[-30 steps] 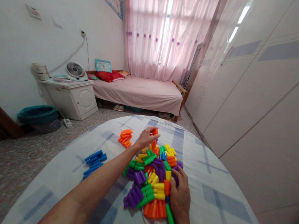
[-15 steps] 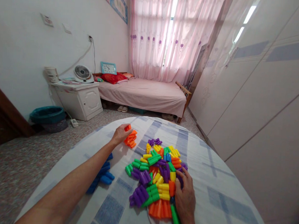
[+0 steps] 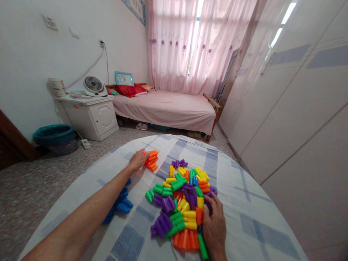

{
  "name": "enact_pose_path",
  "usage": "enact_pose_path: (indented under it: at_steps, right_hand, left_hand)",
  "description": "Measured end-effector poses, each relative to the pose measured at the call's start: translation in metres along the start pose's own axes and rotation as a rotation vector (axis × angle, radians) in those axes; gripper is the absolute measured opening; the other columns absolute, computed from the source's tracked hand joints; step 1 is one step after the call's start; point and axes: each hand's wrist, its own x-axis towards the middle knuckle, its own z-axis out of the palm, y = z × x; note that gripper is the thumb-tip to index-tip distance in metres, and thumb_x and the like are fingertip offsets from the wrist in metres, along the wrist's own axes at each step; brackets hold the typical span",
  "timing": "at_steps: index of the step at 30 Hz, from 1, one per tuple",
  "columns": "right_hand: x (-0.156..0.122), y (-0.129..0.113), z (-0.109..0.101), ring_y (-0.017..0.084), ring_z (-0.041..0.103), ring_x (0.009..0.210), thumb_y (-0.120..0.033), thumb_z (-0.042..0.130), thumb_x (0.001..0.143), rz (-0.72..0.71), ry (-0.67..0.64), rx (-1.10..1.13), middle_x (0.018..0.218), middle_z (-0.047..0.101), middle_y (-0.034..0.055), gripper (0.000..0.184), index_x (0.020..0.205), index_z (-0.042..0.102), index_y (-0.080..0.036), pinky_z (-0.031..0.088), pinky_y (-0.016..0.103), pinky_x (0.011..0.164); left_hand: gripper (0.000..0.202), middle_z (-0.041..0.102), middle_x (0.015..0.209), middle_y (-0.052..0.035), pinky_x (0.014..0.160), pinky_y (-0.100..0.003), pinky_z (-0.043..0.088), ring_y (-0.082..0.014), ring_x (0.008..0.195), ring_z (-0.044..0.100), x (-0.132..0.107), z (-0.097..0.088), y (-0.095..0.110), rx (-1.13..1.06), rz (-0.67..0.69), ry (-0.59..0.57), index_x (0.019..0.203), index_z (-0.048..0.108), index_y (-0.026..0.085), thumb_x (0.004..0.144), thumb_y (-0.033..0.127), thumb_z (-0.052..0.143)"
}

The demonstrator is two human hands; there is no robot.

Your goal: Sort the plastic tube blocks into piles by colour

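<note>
A mixed heap of coloured plastic blocks (image 3: 183, 203) lies on a bed with a white sheet with blue-grey stripes (image 3: 244, 232). My right hand (image 3: 215, 225) rests at the heap's right edge, fingers spread flat, tips touching purple and orange pieces. My left hand (image 3: 138, 159) reaches out to a small stack of orange blocks (image 3: 152, 161) at the far left, fingers curled round an orange piece at the stack's edge. A group of blue blocks (image 3: 122, 204) lies beside my left forearm, partly hidden by it.
Beyond the sheet is a speckled floor, a pink bed (image 3: 166, 107), a white bedside cabinet (image 3: 89, 116) with a fan, and a teal basin (image 3: 52, 134). White wardrobe doors (image 3: 291, 104) run along the right.
My left hand lifted an orange block from the heap's far end, carried it left and lowered it onto the orange stack. My right hand stayed on the heap.
</note>
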Motion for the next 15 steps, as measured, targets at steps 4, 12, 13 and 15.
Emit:
enact_pose_path:
  at_steps: [4,12,13,15]
  right_hand:
    - [0.001,0.002,0.001,0.024,0.046,0.119,-0.033,0.039,0.083,-0.001,-0.012,-0.022,0.130,0.049,0.0101,0.035,0.106,0.060,-0.017,0.036,0.041,0.101]
    - [0.002,0.001,0.001,0.024,0.045,0.119,-0.032,0.038,0.083,-0.004,-0.007,-0.016,0.128,0.049,0.0105,0.035,0.104,0.061,-0.016,0.035,0.041,0.102]
    - [0.002,0.001,0.001,0.024,0.045,0.119,-0.032,0.037,0.083,-0.003,-0.007,-0.012,0.128,0.049,0.0107,0.035,0.104,0.061,-0.016,0.034,0.040,0.103]
    - [0.002,-0.001,0.001,0.023,0.045,0.118,-0.034,0.036,0.084,0.003,-0.006,0.001,0.127,0.050,0.0111,0.036,0.105,0.060,-0.016,0.034,0.040,0.103]
  left_hand:
    - [0.047,0.052,0.131,-0.0134,0.105,-0.033,0.032,-0.0216,0.124,0.045,-0.037,-0.003,0.020,-0.051,0.123,0.058,0.126,0.048,0.011,0.089,0.038,0.038]
    - [0.045,0.052,0.131,-0.0115,0.110,-0.043,0.028,-0.0230,0.127,0.042,-0.162,0.042,0.031,-0.501,0.162,-0.036,0.121,0.054,0.017,0.087,0.043,0.041]
    - [0.044,0.052,0.131,-0.0117,0.110,-0.044,0.027,-0.0231,0.128,0.041,-0.169,0.046,0.032,-0.544,0.129,-0.034,0.121,0.054,0.017,0.087,0.043,0.041]
    - [0.042,0.051,0.132,-0.0113,0.110,-0.044,0.028,-0.0226,0.128,0.041,-0.177,0.050,0.035,-0.637,0.089,-0.012,0.120,0.055,0.018,0.088,0.041,0.041]
